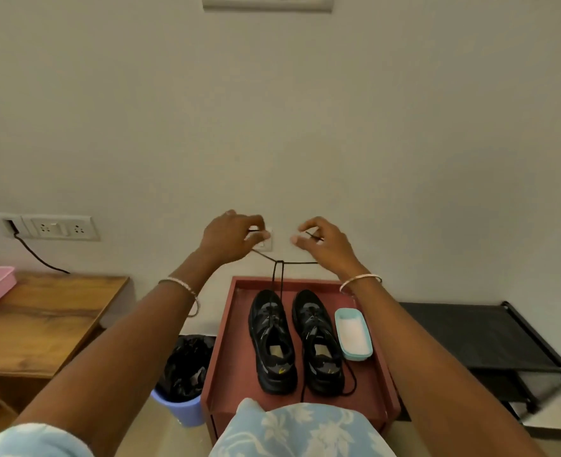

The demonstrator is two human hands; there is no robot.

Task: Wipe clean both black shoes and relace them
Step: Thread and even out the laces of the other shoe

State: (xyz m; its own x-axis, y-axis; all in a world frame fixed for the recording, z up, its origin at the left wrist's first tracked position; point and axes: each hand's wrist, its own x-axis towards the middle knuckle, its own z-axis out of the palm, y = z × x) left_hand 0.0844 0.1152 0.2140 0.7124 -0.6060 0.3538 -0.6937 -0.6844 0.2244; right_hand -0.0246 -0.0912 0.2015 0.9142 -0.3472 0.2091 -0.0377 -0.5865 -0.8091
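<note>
Black lace (279, 272) limp, light; best held near tips. My left grip (231, 235), right grip (325, 244) each pinch one end.

hands: left (231, 237), right (323, 240) pinch lace (279, 272) ends | lace rises from left shoe (272, 341)

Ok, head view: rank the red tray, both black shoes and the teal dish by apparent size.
1. red tray
2. left shoe and right shoe: they look alike, so they are not ranked against each other
3. teal dish
</note>
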